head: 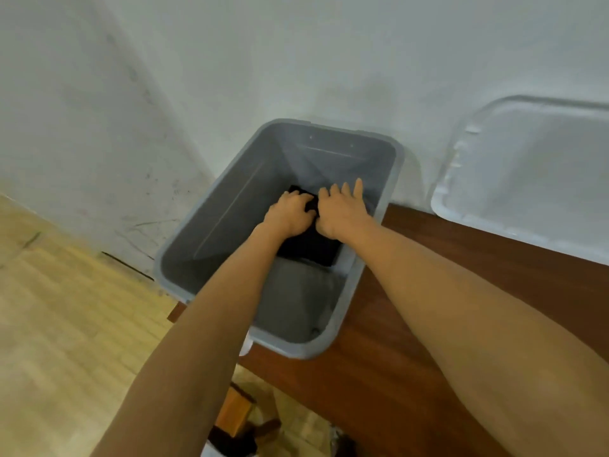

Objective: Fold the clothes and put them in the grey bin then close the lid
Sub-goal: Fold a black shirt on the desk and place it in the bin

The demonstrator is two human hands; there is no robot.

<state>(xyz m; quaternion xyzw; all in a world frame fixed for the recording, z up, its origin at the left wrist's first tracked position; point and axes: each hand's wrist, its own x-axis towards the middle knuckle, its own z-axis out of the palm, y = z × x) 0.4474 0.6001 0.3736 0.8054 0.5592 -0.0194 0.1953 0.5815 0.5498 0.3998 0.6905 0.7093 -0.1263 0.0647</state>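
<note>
Head view: your left hand [290, 214] is down in the bin [211, 225], fingers curled on the folded black garment [309, 250] at its bottom. Your right hand [342, 212] presses flat on the same garment, fingers straight. The lid [527, 179] is off, to the right on the table [428, 275].

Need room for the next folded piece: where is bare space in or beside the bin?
Free: floor of the grey bin left of the black garment; table between bin and lid. Crowded: bin's right side, with left hand, right hand and grey garment.
</note>
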